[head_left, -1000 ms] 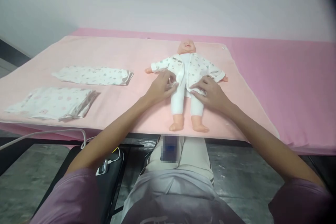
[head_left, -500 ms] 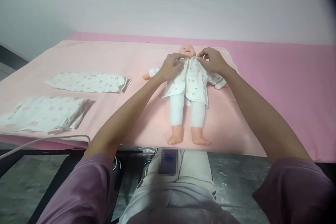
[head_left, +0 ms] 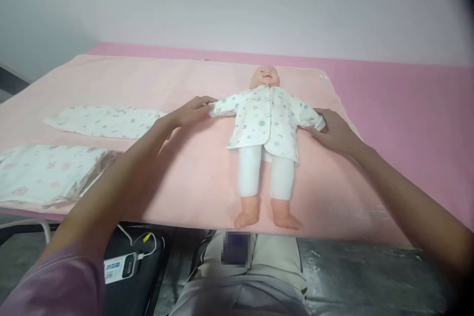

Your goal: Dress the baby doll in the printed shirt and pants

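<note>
A baby doll (head_left: 249, 210) lies on its back with its arms spread and its feet towards me. It wears a white patterned jacket (head_left: 255, 123), fastened down the front at the chest, over white leggings (head_left: 249, 170). My left hand (head_left: 192, 111) is closed round the end of the sleeve on the left, hiding the doll's hand there. On the other side my right hand (head_left: 335, 131) grips the opposite sleeve cuff, with the doll's other hand hidden inside my fingers.
A pale pink mat (head_left: 192, 182) covers much of the brighter pink table surface (head_left: 400, 108). Folded patterned cloth (head_left: 99, 121) and a thicker folded bundle (head_left: 48, 170) lie at the left. Below, a power bank (head_left: 121, 267) with a cable rests on a black seat.
Both my hands have left the jacket's collar and moved outwards and down to the two sleeve ends. The jacket front now lies closed at the chest, and the doll's neck shows.
</note>
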A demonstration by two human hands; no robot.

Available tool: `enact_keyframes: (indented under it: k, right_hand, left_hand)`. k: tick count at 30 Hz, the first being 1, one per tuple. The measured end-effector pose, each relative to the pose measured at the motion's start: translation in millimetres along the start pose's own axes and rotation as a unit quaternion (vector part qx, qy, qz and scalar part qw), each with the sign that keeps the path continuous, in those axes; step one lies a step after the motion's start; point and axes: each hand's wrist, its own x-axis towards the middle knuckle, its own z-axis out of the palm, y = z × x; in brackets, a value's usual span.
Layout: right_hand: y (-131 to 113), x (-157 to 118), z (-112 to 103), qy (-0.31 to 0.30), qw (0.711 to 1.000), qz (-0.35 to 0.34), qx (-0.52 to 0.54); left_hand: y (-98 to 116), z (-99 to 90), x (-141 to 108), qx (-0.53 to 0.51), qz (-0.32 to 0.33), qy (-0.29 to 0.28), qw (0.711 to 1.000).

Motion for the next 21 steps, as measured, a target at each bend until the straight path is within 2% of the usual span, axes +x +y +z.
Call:
enact_keyframes:
  k: [2, 4, 7, 9, 14, 18, 21]
  right_hand:
    - [3, 7, -3, -0.003, 1.000, 0.015, -0.024]
    - [6, 15, -10, -0.036, 0.999, 0.020, -0.021]
    - [17, 18, -24, -0.099, 0.993, 0.046, 0.045]
    - [26, 16, -32, -0.115, 0.988, 0.073, 0.078]
    - [39, 18, -34, -0.097, 0.988, 0.093, 0.080]
    - [44, 34, -26, -0.064, 0.994, 0.078, 0.043]
    - [52, 49, -20, 0.018, 0.999, 0.038, 0.010]
  left_hand:
    - [-8, -10.7, 4, -0.031, -0.024, -0.023, 0.999]
    - [-12, -20.7, 11, -0.031, -0.036, -0.046, 0.998]
    - [-16, -29.9, 26, -0.013, -0.024, -0.086, 0.996]
    - [-18, -28.8, 37, -0.001, -0.023, -0.082, 0.996]
    - [-24, -11.9, 58, 0.005, -0.030, -0.007, 1.000]
    - [-26, -6.2, 51, -0.019, -0.002, 0.113, 0.993]
    - [-25, -4.0, 43, -0.022, 0.011, 0.159, 0.987]
